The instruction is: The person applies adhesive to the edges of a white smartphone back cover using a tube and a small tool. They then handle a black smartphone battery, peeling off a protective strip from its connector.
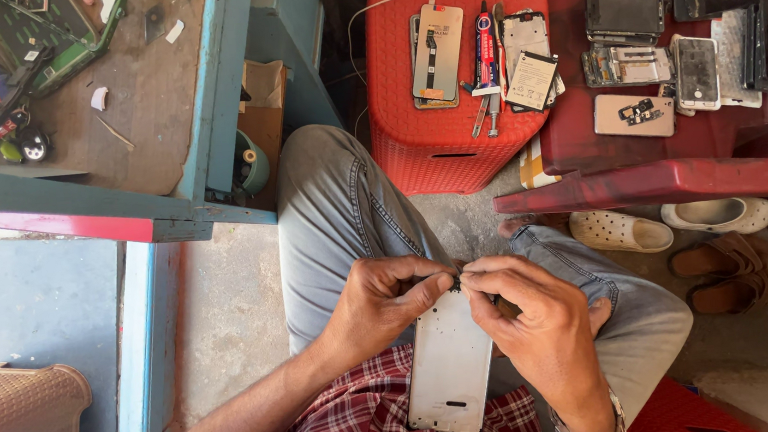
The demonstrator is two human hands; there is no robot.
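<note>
A white phone frame [449, 368] lies lengthwise over my lap, above my grey trousers and checked shirt. My left hand [380, 301] and my right hand [532, 319] meet at its far end. Both pinch a tiny dark part [456, 283] between thumb and fingertips at the frame's top edge. My right palm also rests against the frame's right side.
A red plastic stool [393, 104] ahead carries a phone screen, a glue tube [485, 50], tweezers and phone parts. A red table [677, 179] at right holds several dismantled phones. Sandals [621, 230] lie under it. A blue-edged workbench [209, 120] stands at left.
</note>
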